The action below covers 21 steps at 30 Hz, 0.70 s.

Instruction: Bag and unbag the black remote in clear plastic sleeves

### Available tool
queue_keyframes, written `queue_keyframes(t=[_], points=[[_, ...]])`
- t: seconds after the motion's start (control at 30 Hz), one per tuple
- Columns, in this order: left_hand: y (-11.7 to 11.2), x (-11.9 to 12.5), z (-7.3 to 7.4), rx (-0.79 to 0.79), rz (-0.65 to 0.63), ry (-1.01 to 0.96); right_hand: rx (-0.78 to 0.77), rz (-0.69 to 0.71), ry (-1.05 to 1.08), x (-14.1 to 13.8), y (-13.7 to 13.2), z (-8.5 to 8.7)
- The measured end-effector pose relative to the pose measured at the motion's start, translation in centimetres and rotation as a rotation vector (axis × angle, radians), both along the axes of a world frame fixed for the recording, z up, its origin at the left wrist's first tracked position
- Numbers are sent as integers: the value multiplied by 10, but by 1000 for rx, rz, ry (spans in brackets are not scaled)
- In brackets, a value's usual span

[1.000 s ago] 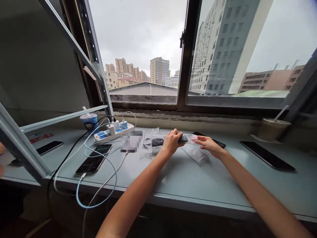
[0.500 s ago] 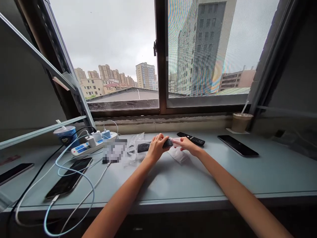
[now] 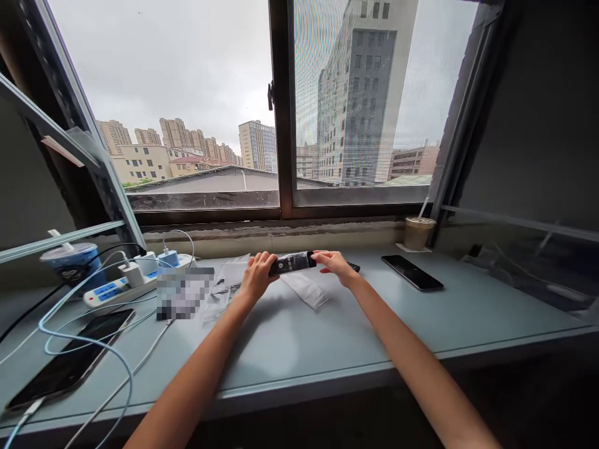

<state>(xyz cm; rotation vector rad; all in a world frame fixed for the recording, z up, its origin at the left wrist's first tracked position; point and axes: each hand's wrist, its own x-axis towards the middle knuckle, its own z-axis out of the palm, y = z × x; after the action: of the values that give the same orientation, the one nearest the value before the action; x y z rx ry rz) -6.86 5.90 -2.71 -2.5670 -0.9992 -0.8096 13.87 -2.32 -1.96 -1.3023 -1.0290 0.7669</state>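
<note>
Both my hands hold a black remote control in a clear plastic bag [image 3: 292,263] just above the grey desk [image 3: 327,337]. My left hand [image 3: 258,274] grips its left end with curled fingers. My right hand [image 3: 333,264] pinches the right end. A flat clear bag [image 3: 306,288] lies on the desk right below the remote. More clear bags [image 3: 229,284] lie left of my left hand. Behind my right hand another black remote [image 3: 354,267] peeks out, mostly hidden.
A white power strip [image 3: 126,284] with chargers and a blue lidded cup [image 3: 72,262] stand at the left. A phone [image 3: 70,365] on a cable lies at the near left. Another phone [image 3: 412,272] and a straw cup [image 3: 418,232] are at the right, by the window.
The camera has swung to the right. My hands have lifted the bagged remote a little off the desk, and the right hand now grips its right end.
</note>
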Motion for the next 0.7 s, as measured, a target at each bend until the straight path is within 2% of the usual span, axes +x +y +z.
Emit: queue_keyframes(t=[0.17,0.27,0.33,0.4,0.57,0.7], points=[[3,-4,-1,2,79,-63,17,-290,127,19,6,-2],[-2,0,2,10,88,-115,29,-469,165,32,7,-2],[-7,4,2,16,57,-166,44,-537,161,40,6,-2],[-13,10,0,17,-37,-204,56,-537,137,44,6,-3],[-25,31,-14,-58,-369,-151,11,-399,55,39,10,-7],[-27,37,-25,-265,-434,-59,-39,-331,-110,33,7,-9]])
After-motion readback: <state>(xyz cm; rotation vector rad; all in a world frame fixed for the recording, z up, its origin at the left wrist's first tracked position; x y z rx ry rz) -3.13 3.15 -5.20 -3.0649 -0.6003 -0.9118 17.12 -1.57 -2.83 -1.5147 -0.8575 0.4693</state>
